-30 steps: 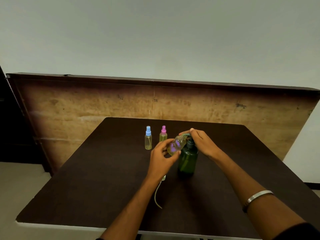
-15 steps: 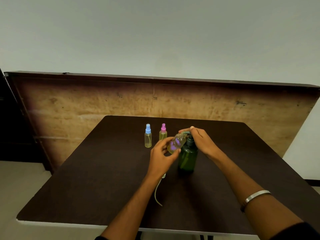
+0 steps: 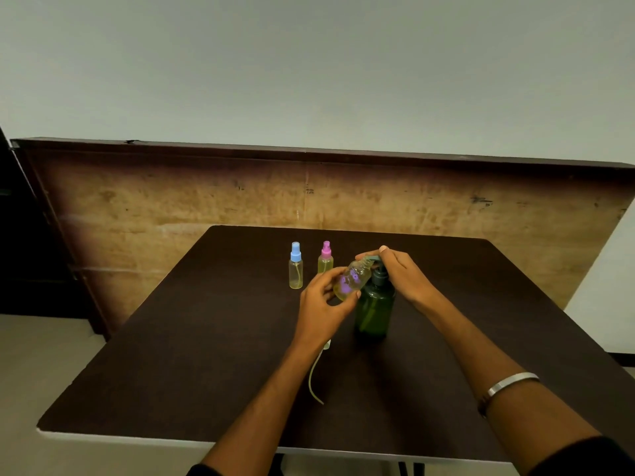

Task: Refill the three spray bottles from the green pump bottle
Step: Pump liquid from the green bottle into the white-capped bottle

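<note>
The green pump bottle (image 3: 374, 309) stands near the middle of the dark table (image 3: 206, 338). My right hand (image 3: 403, 274) rests on top of its pump head, fingers over the nozzle. My left hand (image 3: 324, 304) holds an uncapped clear spray bottle (image 3: 352, 280) with purple print and yellowish liquid, tilted with its mouth up against the nozzle. Behind stand a blue-capped spray bottle (image 3: 296, 266) and a pink-capped spray bottle (image 3: 325, 257), both upright with yellowish liquid. A loose spray head with its dip tube (image 3: 314, 376) lies on the table under my left wrist.
A large wooden board (image 3: 171, 214) leans upright behind the table's far edge. A pale wall rises above it. The table's white front edge (image 3: 137, 439) is close to my body. A metal bracelet (image 3: 508, 381) circles my right wrist.
Both hands and the tilted bottle keep the same pose at the pump. The whole scene shifts slightly upward in view from a small head movement.
</note>
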